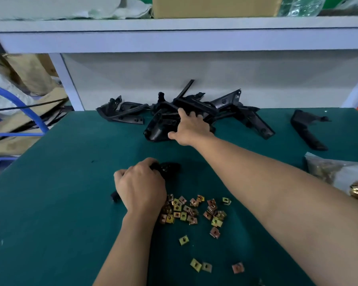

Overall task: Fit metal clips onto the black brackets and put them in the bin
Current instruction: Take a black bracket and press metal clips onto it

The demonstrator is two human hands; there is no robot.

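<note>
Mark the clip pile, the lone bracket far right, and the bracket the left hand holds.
clip pile (191, 210): head view, middle of the heap.
lone bracket (306, 133): head view, on its long arm.
held bracket (171, 167): head view, end showing beyond the left hand (141, 186).

Black brackets, brass-yellow and coppery metal clips, dark teal table mat, blue tube.
</note>
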